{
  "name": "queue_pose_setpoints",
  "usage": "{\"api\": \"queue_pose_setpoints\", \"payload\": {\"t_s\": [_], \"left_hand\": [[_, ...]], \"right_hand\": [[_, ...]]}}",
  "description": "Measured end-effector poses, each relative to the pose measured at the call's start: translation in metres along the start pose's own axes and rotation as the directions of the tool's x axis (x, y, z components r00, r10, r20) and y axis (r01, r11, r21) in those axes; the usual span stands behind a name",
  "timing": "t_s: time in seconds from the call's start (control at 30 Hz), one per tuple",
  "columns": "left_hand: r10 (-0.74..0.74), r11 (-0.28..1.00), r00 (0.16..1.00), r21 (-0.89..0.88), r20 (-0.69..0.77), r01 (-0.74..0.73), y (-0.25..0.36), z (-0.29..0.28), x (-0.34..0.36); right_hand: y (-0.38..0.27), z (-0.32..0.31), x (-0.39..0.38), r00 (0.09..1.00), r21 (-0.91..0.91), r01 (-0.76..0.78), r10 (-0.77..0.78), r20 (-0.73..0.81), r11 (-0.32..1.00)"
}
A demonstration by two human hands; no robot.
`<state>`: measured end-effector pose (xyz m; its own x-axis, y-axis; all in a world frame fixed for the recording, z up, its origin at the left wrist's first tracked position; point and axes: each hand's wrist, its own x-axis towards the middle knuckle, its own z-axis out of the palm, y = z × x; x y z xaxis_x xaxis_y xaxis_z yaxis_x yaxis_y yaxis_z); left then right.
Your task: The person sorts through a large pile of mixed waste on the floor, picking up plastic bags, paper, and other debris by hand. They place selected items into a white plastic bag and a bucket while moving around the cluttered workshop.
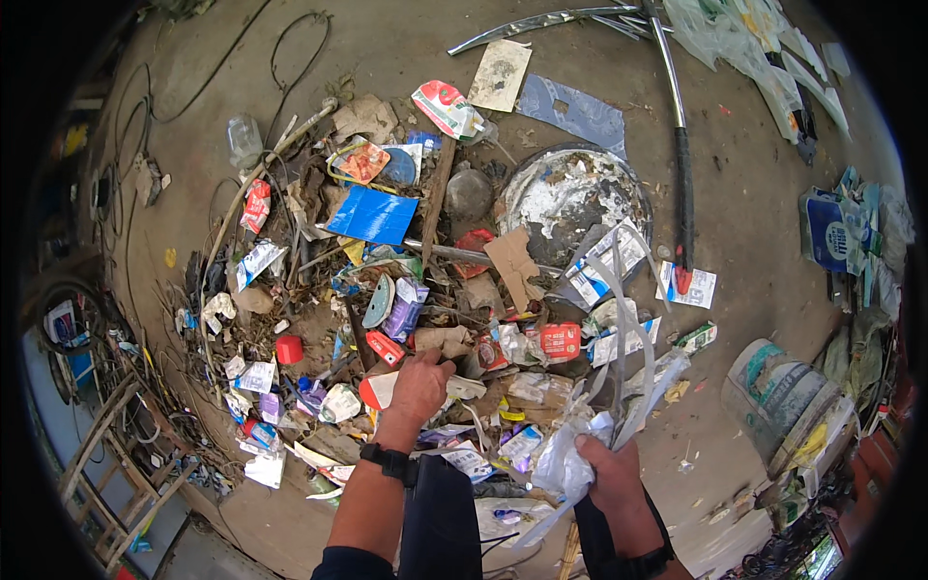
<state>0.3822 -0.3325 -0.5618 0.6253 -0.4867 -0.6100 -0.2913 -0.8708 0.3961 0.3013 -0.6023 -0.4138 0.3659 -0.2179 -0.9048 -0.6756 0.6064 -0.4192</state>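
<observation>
My left hand (420, 387) reaches into a mixed litter pile, its bent fingers slightly apart near a crumpled brown paper piece (447, 339), beside a red-and-white piece (375, 391). Whether it touches either is hard to tell. At lower right, my right hand (604, 469) is closed on crumpled translucent white plastic (563, 456) with long strips trailing upward. Around my hands lie a red tag (383, 348), a purple packet (406, 309), a red package (560, 341) and various scraps.
Behind the pile lie a blue sheet (373, 214), a dirty round metal lid (561, 193) and a long black-handled tool (684, 184). A bucket (773, 406) lies at right, with plastic wrappers (831, 232) above it. Cables and a metal frame (116, 454) are at left.
</observation>
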Motion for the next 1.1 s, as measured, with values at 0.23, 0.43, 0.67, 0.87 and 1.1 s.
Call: {"api": "queue_pose_setpoints", "payload": {"t_s": [0.23,0.43,0.67,0.87,1.1], "left_hand": [[0.100,0.992,0.993,-0.068,-0.069,-0.104,0.037,-0.052,-0.089],[-0.029,0.978,0.999,-0.205,-0.020,0.024,0.009,-0.042,-0.094],[-0.017,0.994,1.000,-0.111,-0.005,0.017,-0.002,-0.005,-0.095],[-0.168,0.985,0.985,0.034,0.043,0.167,0.003,-0.028,-0.080],[-0.286,0.915,0.958,-0.293,0.013,0.277,-0.042,-0.004,-0.038]], "right_hand": [[-0.003,0.004,0.000,0.999,-0.022,-0.024,0.024,0.029,0.999],[0.000,0.008,0.001,1.000,-0.019,0.015,-0.014,0.027,1.000],[-0.002,0.006,0.000,0.998,-0.049,-0.030,0.033,0.049,0.998],[0.000,0.005,-0.001,0.998,-0.017,-0.035,0.036,0.049,0.999],[-0.004,0.006,-0.004,0.996,-0.038,-0.049,0.052,0.072,0.998]]}}
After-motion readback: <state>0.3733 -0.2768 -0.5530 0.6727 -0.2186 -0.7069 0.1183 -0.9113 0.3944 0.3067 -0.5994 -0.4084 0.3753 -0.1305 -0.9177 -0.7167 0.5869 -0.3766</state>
